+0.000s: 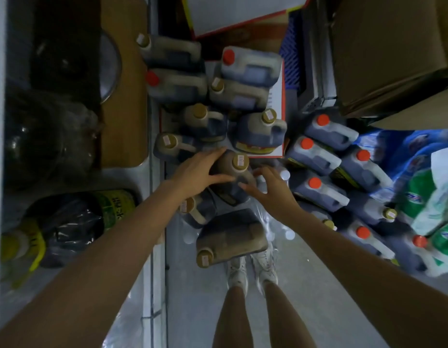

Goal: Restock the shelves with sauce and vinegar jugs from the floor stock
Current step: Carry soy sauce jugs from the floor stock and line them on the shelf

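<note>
Jug [230, 169] partly hidden: left hand [200, 169] fingers wrap it, right hand [270, 187] fingers spread, touching.

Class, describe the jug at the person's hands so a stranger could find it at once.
Start at the white shoes, go up the floor past the dusty brown plastic jug lying on its side. Next comes the dark brown plastic jug with a gold cap. It alone among gold-capped neighbours is held by the left hand and touched by the right hand.
</note>
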